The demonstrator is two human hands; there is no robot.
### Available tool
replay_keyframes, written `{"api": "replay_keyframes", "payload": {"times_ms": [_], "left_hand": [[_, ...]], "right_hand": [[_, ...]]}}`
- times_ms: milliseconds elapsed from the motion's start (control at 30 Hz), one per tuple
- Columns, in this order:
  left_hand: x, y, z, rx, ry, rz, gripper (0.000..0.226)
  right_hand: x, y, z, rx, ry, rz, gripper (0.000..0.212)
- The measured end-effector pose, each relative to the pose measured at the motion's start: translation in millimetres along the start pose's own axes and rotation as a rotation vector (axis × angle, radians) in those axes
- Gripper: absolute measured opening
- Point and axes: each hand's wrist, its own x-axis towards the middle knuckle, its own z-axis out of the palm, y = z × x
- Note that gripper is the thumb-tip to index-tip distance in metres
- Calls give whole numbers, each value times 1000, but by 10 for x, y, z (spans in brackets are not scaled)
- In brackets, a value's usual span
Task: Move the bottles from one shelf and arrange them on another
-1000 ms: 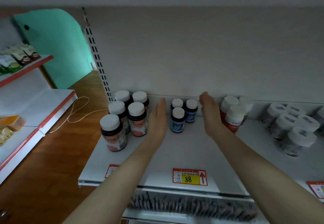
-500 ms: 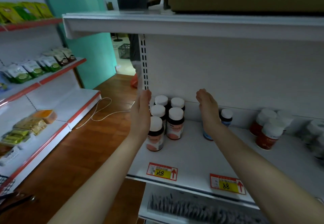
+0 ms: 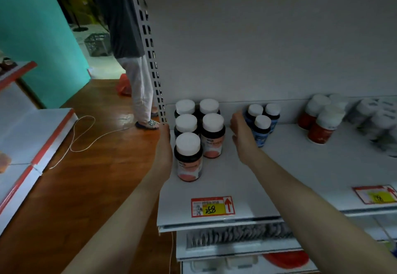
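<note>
Several dark bottles with white caps and orange labels (image 3: 189, 155) stand in a cluster at the left end of the white shelf (image 3: 300, 166). My left hand (image 3: 164, 151) lies flat and open against the cluster's left side, beside the front bottle. My right hand (image 3: 241, 134) is open on the cluster's right, its fingers curled a little, between the orange-label bottles and three small blue-label bottles (image 3: 261, 127). Neither hand holds a bottle.
Red-label bottles (image 3: 320, 119) and clear white-capped jars (image 3: 378, 119) stand further right on the shelf. A person (image 3: 129, 37) stands at the slotted shelf upright (image 3: 150, 48). Another shelf unit (image 3: 32, 140) is at left, and a white cord (image 3: 81, 134) lies on the wooden floor.
The view dropped and moved in closer. Both hands have come in along the two sides of the orange-label cluster; a second ago they flanked the blue-label bottles.
</note>
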Motion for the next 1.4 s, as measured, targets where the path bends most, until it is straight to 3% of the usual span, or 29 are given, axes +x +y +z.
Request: {"api": "replay_keyframes", "payload": {"times_ms": [67,233,467,967,1133,1400], "left_hand": [[42,-9,59,-109,-78,-83,51],[203,-114,70,-181,-225,-134,62],[251,-147,26,-122,-346,-142,68],[193,-98,111,-168,-202,-198,58],[243,-143,46,-70,-253,-118,61],[341,-72,-155,149,-134,76,72]], "right_hand": [[52,72,18,10,-20,31,59],[222,180,80,21,-41,40,59],[252,220,188,91,-235,66,56],[285,239,181,61,-238,79,59],[232,141,156,53,-209,57,57],[36,-163,49,28,-45,14,56]]}}
